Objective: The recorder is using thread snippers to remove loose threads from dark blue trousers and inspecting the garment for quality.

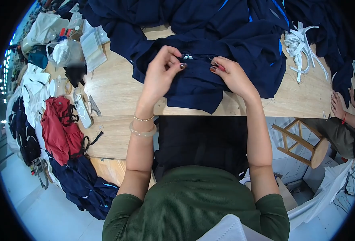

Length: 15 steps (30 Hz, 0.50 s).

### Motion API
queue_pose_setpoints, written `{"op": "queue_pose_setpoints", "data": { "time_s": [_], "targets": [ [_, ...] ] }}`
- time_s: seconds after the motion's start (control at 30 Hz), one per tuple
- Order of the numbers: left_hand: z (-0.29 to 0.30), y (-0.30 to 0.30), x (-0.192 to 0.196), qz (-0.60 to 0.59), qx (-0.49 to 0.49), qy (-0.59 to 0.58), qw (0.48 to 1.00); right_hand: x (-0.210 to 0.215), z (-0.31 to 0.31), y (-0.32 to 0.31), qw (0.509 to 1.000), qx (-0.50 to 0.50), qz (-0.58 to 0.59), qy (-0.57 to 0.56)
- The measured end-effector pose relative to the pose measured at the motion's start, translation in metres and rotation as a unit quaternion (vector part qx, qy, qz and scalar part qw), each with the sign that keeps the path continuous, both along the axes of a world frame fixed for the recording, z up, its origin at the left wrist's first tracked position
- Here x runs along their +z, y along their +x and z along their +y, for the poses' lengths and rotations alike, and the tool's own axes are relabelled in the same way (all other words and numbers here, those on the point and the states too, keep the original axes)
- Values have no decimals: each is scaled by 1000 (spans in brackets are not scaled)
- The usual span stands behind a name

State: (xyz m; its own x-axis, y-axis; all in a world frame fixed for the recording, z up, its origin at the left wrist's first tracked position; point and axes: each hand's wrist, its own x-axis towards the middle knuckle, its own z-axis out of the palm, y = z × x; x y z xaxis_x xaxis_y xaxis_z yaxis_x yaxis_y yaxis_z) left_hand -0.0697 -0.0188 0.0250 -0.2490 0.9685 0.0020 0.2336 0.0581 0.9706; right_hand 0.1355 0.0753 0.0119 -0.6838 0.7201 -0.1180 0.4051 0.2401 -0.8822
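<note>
A dark navy garment [193,84] lies bunched on the table in front of me, with a small white label [188,57] showing at its upper edge. Over its left part hovers my left hand [161,72], fingers loosely curled, thumb and index tip apart; no held thing shows between them. My right hand [231,76] is closed around a small red-handled tool [220,67] with a thin metal tip, just right of the label. Its exact kind is mostly hidden by the fingers.
More navy cloth [209,18] is heaped at the back. White strips [300,44] lie back right. Left stand a phone [82,110], a red bag [61,128] and plastic bags [65,52]. Another person's hand [338,105] rests at the right edge, above a wooden stool [318,152].
</note>
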Motion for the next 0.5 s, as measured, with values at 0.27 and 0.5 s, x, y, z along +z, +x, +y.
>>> {"op": "queue_pose_setpoints", "data": {
  "time_s": [0.27,0.5],
  "targets": [
    [-7,-14,31,242,116,134,954,-2,1,3,1000,-15,2,-9],
    [-1,30,14,352,-95,83,928,-1,0,3,1000,-8,10,-25]
  ]
}}
